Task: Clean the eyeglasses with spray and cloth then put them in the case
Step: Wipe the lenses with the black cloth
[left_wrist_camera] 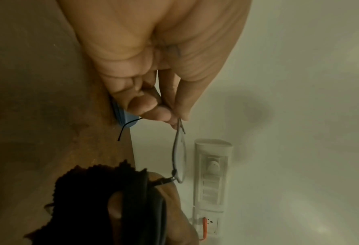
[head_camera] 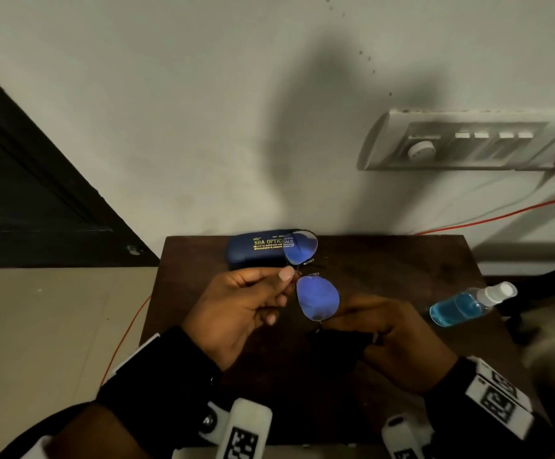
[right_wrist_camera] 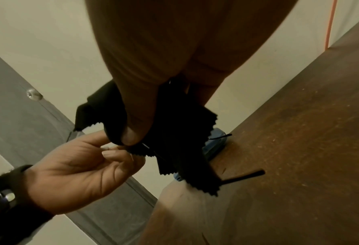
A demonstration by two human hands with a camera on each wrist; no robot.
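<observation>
Above table (head_camera: 402, 260), eyeglasses (head_camera: 317, 299) between hands (pinched)

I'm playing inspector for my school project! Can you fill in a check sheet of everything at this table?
Surface: dark brown table, scuffed.
Job's things: eyeglasses held above the table; black cloth at one lens; closed blue case at the back; spray bottle lying on its side, blue liquid inside.
Clutter: nothing seen.
Hands: left hand pinches the frame near the bridge; right hand grips the cloth.
Cables: orange cable along the wall.
Surroundings: switchboard on pale wall, dark door.
</observation>
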